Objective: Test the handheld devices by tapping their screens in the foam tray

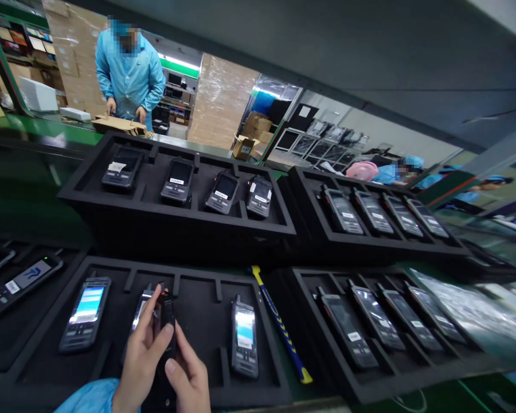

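Observation:
Both my hands are closed around one black handheld radio phone (167, 312), turned edge-on over the near foam tray (198, 304). My left hand (140, 353) grips its upper part, with the fingers along the far side and the thumb across the near edge. Lower down, my right hand (189, 373) holds its side. Behind my left fingers, another phone (141, 307) lies partly hidden in the tray. To the left lies a phone with a lit blue screen (86, 312), and to the right a second lit phone (244, 338).
Several phones fill the right near tray (370, 321), the back left tray (176, 183) and the back right tray (378, 215). A blue-and-yellow stick-like tool (281, 327) lies between the near trays. Across the bench, a person in a blue coat (131, 77) handles cardboard (120, 124).

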A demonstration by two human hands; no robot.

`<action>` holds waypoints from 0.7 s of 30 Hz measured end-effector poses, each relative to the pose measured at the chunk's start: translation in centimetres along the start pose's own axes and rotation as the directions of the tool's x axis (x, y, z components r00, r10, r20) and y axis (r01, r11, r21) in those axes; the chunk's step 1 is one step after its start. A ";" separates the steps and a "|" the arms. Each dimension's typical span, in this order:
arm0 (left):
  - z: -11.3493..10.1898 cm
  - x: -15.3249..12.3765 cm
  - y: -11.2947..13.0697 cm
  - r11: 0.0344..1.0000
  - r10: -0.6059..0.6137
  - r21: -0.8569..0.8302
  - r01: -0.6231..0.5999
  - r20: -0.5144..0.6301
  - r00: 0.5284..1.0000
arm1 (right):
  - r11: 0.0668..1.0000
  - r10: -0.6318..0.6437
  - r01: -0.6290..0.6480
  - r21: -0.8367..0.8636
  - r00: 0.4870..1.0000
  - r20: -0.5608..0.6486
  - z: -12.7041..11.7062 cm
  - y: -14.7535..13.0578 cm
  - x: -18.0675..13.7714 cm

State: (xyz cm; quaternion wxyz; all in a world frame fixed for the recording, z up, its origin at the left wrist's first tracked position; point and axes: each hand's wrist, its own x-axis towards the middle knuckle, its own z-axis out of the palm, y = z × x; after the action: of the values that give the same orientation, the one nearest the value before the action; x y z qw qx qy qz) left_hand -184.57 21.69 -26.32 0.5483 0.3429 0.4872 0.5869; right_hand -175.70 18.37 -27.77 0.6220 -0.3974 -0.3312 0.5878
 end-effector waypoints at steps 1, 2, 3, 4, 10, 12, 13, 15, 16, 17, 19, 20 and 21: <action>0.0 0.0 -0.1 1.000 0.002 0.007 -0.002 0.001 1.000 | 0.999 -0.035 0.036 -0.026 0.999 0.014 -0.1 0.0 0.1; 0.0 0.0 -0.2 1.000 0.009 0.016 -0.009 -0.001 1.000 | 0.996 -0.072 0.074 -0.054 0.997 0.032 -0.1 0.0 0.2; 0.0 0.0 -0.3 1.000 0.019 0.024 -0.019 -0.005 1.000 | 0.991 -0.104 0.107 -0.078 0.993 0.047 -0.1 0.0 0.2; -0.1 -0.1 -0.5 0.999 0.030 0.030 -0.030 -0.014 0.999 | 0.986 -0.128 0.133 -0.097 0.990 0.056 -0.1 0.1 0.2; -0.1 -0.1 -0.8 1.000 0.012 -0.012 -0.013 -0.045 0.999 | 0.981 -0.136 0.143 -0.130 0.989 0.057 -0.3 0.1 0.4; 0.0 0.0 -0.7 0.999 -0.008 -0.035 0.006 -0.053 0.999 | 0.977 -0.119 0.141 -0.157 0.983 0.139 -0.7 0.0 0.6; 0.1 0.0 -0.6 0.999 -0.010 -0.042 0.007 -0.057 0.998 | 0.975 -0.104 0.136 -0.174 0.978 0.183 -0.8 -0.1 0.6; 0.2 0.0 -0.6 0.999 -0.001 -0.043 -0.001 -0.059 0.998 | 0.972 -0.082 0.124 -0.198 0.975 0.206 -0.9 -0.3 0.7; 0.1 0.0 -0.6 0.999 0.004 -0.041 -0.006 -0.052 0.999 | 0.973 -0.083 0.118 -0.199 0.981 0.173 -0.8 -0.4 0.7; 0.1 0.0 -0.7 0.999 0.010 -0.034 -0.012 -0.043 0.999 | 0.975 -0.090 0.113 -0.192 0.988 0.123 -0.5 -0.5 0.7; -0.2 -0.2 -1.1 1.000 0.017 -0.015 -0.018 -0.022 1.000 | 0.979 -0.108 0.110 -0.172 0.994 0.026 0.1 -0.7 0.5; -0.3 -0.3 -1.2 1.000 0.024 -0.007 -0.024 -0.013 1.000 | 0.980 -0.111 0.109 -0.167 0.994 -0.005 0.4 -0.9 0.4; -0.4 -0.3 -1.4 1.000 0.030 -0.001 -0.030 -0.007 1.000 | 0.980 -0.109 0.104 -0.169 0.994 -0.016 0.6 -1.0 0.4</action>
State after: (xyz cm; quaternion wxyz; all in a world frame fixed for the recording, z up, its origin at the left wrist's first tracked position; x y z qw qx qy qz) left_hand -184.50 21.17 -27.73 0.5378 0.3479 0.4837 0.5965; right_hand -175.75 18.84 -26.65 0.6211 -0.4372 -0.3924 0.5187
